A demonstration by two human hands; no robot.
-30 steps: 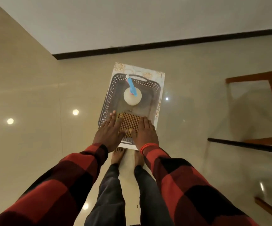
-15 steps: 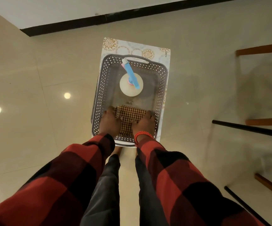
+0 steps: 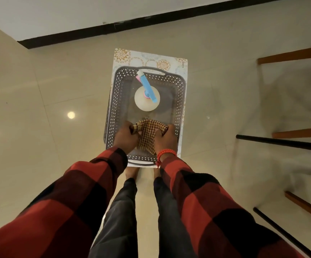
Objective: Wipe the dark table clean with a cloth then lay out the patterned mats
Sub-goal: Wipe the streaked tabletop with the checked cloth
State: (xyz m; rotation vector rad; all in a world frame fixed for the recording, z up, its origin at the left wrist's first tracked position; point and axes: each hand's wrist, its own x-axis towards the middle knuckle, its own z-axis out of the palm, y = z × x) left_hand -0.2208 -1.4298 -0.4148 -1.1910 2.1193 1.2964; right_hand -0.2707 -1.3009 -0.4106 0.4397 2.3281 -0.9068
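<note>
Over glossy floor tiles, both hands, left [image 3: 125, 135] and right [image 3: 166, 139], clutch the checked cloth [image 3: 147, 131] inside the basket [image 3: 177, 101].

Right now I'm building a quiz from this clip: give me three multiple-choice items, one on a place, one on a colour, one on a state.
1. Where is the spray bottle?
A. inside the perforated basket
B. on the floor
C. on a chair

2. What colour is the bottle's trigger head?
A. green
B. blue
C. black

3. What are the hands doing?
A. resting flat
B. hanging idle
C. both gripping the checked cloth

Answers:
1 A: it stands within the basket walls.
2 B: the blue head lies across the white body.
3 C: left hand and right hand each bunch a cloth edge.
</note>
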